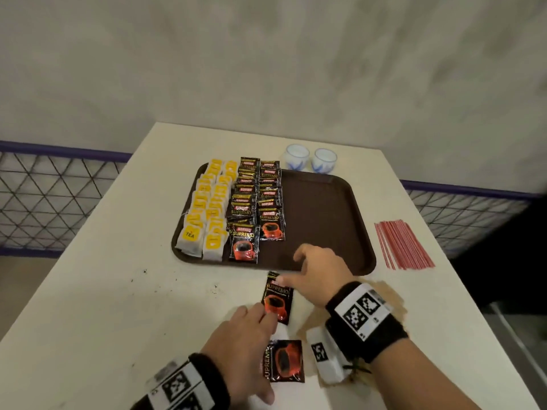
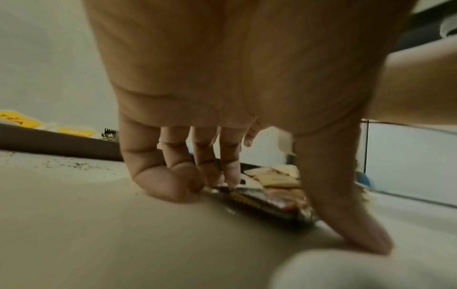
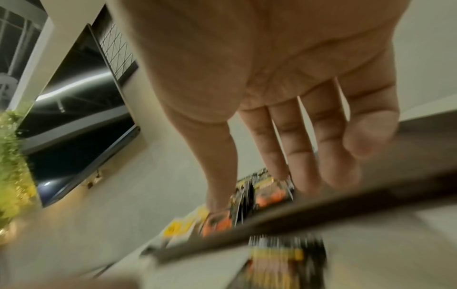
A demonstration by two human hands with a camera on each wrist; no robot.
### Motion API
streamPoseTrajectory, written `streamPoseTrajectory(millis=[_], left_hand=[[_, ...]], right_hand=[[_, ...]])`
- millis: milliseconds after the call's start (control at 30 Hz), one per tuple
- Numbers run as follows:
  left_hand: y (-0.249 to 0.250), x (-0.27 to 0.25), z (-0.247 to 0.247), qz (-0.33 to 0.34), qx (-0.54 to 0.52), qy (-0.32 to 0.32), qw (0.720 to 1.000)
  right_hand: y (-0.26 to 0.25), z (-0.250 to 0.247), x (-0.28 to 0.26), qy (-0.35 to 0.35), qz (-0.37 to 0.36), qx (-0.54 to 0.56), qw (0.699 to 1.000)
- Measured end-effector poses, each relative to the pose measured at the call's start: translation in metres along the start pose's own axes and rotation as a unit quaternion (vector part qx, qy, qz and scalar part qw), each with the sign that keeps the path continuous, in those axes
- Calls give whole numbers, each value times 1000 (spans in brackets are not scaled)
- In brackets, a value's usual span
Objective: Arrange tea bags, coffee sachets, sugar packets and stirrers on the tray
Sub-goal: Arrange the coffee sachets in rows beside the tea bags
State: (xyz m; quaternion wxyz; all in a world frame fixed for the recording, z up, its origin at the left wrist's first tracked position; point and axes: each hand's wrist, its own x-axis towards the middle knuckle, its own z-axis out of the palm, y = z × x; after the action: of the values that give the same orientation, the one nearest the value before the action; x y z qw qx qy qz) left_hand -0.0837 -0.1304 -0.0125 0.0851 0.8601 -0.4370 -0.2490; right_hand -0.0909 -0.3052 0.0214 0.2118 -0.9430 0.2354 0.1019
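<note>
On my head view the brown tray [image 1: 325, 220] lies mid-table. Its 9 o'clock third carries two overlapping columns of yellow-labelled tea bags [image 1: 204, 214], and just beside them, toward the centre, two columns of black coffee sachets [image 1: 257, 208] printed with a red cup. From the centre out to 3 o'clock the tray floor is bare brown plastic with a low raised rim.

Two more sachets lie off the tray on the white table [image 1: 103, 261], at its 6 o'clock side. The farther sachet [image 1: 276, 297] lies lengthwise, its top end just short of the tray's near rim. My left hand [image 1: 245, 341] presses fingertips on its lower end; the left wrist view shows the fingers [image 2: 230, 168] bent down onto a dark packet, thumb planted on the table, nothing gripped. The nearer sachet [image 1: 285, 361] lies turned sideways beside that hand's thumb side.

My right hand [image 1: 319, 276] hovers over the tray's near rim, fingers loosely spread and holding nothing, one fingertip at the farther sachet's top end.

Red stirrers [image 1: 402, 244] lie bundled on the table at the tray's 3 o'clock, close to the table edge. Two small white cups [image 1: 310, 158] stand at 12 o'clock, just beyond the far rim.
</note>
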Motion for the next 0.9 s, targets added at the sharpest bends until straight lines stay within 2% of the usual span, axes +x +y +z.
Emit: streamPoseTrajectory(millis=[100,200,333,467,533,600,667,733,800,900], left_hand=[[-3,-3,1,-20,-9,-4,1000],[-10,-5,1,-22,-35,-18,999],[-22,-9,-4,-1,-101,23,995],[-35,-18,-22,7,-204,60,977],[-42,-22,-32,7,-289,75,954],[-47,-22,-43,3,-357,106,928],[-51,-17,-52,-4,-378,157,912],[-54,-9,-61,1,-399,198,895],[-56,0,-70,-2,-406,211,889],[-56,20,-80,-13,-372,213,903]], right_hand=[[-4,25,-9,-53,-15,-53,997],[-6,39,-7,-52,-15,-68,996],[-7,40,-9,-61,-13,-75,995],[-2,40,-11,-79,-19,-74,994],[1,39,-11,-82,-30,-39,995],[7,38,-9,-87,-39,41,995],[14,32,-3,-78,-37,145,986],[21,21,7,-36,-38,247,968],[25,7,21,22,-33,302,952],[24,-8,48,76,-24,319,944]])
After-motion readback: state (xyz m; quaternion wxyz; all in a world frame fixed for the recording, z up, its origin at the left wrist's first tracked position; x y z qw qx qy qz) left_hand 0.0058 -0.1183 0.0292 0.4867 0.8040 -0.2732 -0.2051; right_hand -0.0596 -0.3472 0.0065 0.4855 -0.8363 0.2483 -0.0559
